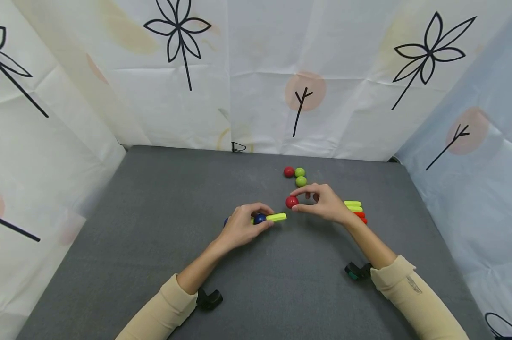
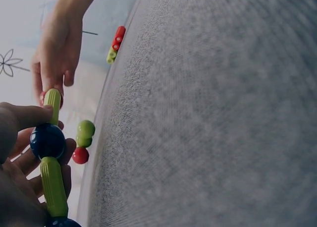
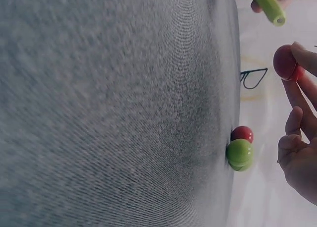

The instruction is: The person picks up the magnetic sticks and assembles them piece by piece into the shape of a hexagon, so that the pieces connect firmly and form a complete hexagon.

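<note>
My left hand [image 1: 243, 225] grips a chain of yellow-green rods and blue balls above the table. One blue ball [image 2: 48, 141] sits between two rods, a lower yellow-green rod [image 2: 53, 186] and an upper rod whose free end [image 1: 279, 217] points right. A second blue ball [image 2: 63, 222] shows at the chain's other end. Between thumb and fingertips my right hand [image 1: 323, 204] pinches a red ball [image 1: 292, 202]. In the right wrist view a gap separates this red ball [image 3: 285, 62] from the rod's free end [image 3: 278, 20].
Behind the hands, another red ball [image 1: 289, 172] and two green balls, one of them nearer [image 1: 301, 181], lie together on the grey table [image 1: 175, 189]. Yellow-green rods [image 1: 352, 203] and red rods [image 1: 361, 215] lie beside the right forearm. Patterned white cloth [image 1: 260, 113] hangs around the table.
</note>
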The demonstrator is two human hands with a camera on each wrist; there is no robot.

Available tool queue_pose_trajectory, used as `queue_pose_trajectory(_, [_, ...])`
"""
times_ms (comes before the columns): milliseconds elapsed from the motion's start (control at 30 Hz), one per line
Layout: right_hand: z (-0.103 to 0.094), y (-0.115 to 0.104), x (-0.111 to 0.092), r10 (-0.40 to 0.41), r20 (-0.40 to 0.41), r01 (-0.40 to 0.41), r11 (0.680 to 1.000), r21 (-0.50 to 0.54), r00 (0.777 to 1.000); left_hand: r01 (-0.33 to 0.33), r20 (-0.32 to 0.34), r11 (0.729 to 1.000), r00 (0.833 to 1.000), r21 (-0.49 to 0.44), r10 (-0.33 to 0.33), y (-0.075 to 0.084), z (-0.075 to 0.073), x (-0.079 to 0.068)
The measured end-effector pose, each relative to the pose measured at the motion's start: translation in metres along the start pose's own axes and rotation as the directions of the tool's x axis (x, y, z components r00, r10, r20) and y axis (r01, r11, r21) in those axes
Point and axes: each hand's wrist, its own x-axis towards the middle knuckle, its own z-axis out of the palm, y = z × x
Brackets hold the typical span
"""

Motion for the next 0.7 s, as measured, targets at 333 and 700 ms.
queue_pose_trajectory(333, [0.003,-0.008,-0.019,-0.048,0.029,0.045,0.995,0.084,0.998,-0.012,-0.009,1.0,1.0,-0.004,0.012,0.003,-0.001,0.0])
queue_pose_trajectory(700, [0.011,-0.009,-0.023,-0.055,0.051,0.05,0.995,0.088,0.997,-0.031,0.01,0.999,0.999,-0.013,0.031,0.004,0.0,0.002])
